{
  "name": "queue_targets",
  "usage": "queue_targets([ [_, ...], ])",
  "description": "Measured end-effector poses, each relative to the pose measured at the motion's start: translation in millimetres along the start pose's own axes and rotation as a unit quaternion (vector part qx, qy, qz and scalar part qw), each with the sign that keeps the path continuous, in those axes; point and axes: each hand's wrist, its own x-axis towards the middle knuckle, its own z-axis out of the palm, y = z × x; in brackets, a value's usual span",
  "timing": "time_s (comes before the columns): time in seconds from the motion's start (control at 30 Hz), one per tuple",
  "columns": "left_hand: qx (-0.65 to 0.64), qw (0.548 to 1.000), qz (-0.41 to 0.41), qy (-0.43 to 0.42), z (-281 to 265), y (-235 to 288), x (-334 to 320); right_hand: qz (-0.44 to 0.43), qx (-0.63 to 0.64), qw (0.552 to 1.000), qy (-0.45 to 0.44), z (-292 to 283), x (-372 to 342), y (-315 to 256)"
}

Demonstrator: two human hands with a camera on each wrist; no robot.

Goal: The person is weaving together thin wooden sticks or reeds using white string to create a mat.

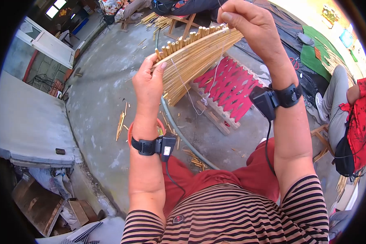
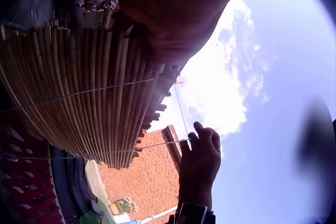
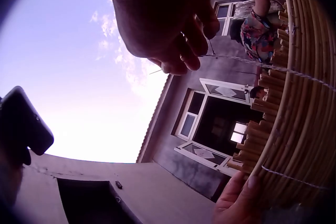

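Observation:
A mat of thin reed sticks [image 1: 199, 57] hangs slanted in front of me, its rows bound by white string [image 1: 181, 75]. My left hand [image 1: 148, 79] grips its upper left edge, thumb on the near side. In the right wrist view the left thumb [image 3: 249, 192] presses on the outermost stick. Raised above the mat's right end, my right hand [image 1: 250, 24] pinches a thin needle [image 1: 220, 5]. From those fingers a taut string [image 3: 247, 60] runs to the mat's edge. Cut stick ends [image 1: 187, 40] stand up unevenly behind the edge.
A low stand with a pink lattice cover [image 1: 227, 87] is below the mat. A hose [image 1: 179, 134] curves over the concrete floor beside loose stick pieces [image 1: 121, 124]. A seated person in grey trousers [image 1: 339, 93] is at right; more people sit at the back.

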Motion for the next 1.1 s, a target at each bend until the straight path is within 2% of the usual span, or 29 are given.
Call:
queue_targets([
  [0.03,-0.012,1.0,0.006,-0.005,-1.4,-4.6,3.2,0.038,0.019,0.996,-0.075,-3.6,-1.4,-1.5],
  [0.07,-0.049,0.999,0.002,-0.009,-1.8,-9.3,4.9,0.108,-0.024,0.978,-0.176,-5.0,-5.5,-0.9],
  [0.1,-0.086,0.996,-0.001,-0.013,-2.2,-14.8,5.8,0.175,-0.067,0.944,-0.273,-4.2,-12.0,1.9],
  [0.13,-0.123,0.992,-0.002,-0.017,-2.7,-17.6,7.1,0.24,-0.111,0.893,-0.364,-1.7,-18.4,5.5],
  [0.17,-0.097,0.995,0.002,-0.017,-3.7,-18.3,6.6,0.255,-0.24,0.842,-0.411,4.5,-28.6,14.3],
  [0.2,-0.07,0.997,0.006,-0.016,-4.7,-15.8,4.0,0.265,-0.363,0.772,-0.449,11.9,-38.5,22.3],
  [0.3,0.0,1.0,0.024,-0.001,-0.6,-5.3,-8.0,0.291,-0.389,0.787,-0.381,24.1,-53.5,20.3],
  [0.4,0.038,0.998,0.051,0.027,6.7,-2.7,-13.7,0.291,-0.206,0.909,-0.218,64.4,-53.3,13.6],
  [0.43,0.031,0.998,0.047,0.029,7.7,-2.6,-14.1,0.345,-0.053,0.922,-0.166,79.9,-54.4,4.4],
  [0.47,0.025,0.998,0.043,0.029,8.5,-2.3,-14.3,0.389,0.101,0.909,-0.109,95.1,-57.0,-5.2],
  [0.5,0.021,0.999,0.037,0.029,8.6,-2.0,-14.2,0.425,0.218,0.875,-0.081,107.9,-59.7,-8.9],
  [0.57,0.014,0.999,0.023,0.029,8.0,-2.5,-15.4,0.473,0.441,0.762,-0.016,124.5,-58.8,-18.9],
  [0.67,-0.042,0.998,-0.035,0.022,7.1,5.7,-19.1,0.47,0.488,0.735,-0.021,126.4,-57.1,-18.2],
  [0.77,0.028,0.999,0.045,0.002,2.2,-7.0,-16.6,0.438,0.325,0.837,-0.042,124.2,-61.5,-8.3],
  [0.8,0.017,0.999,0.041,-0.008,0.3,-5.6,-15.3,0.42,0.262,0.867,-0.051,123.7,-61.5,-7.2],
  [0.9,-0.008,0.999,0.028,-0.03,-1.5,-2.8,-12.3,0.277,0.096,0.956,-0.013,123.0,-62.8,-13.1],
  [0.97,-0.015,0.999,0.024,-0.035,0.7,-6.9,-11.4,0.248,0.04,0.967,-0.034,119.3,-61.7,-14.0],
  [1.1,0.051,0.997,0.05,-0.017,8.6,5.4,-12.8,0.178,-0.06,0.98,-0.064,111.1,-61.3,-10.7],
])
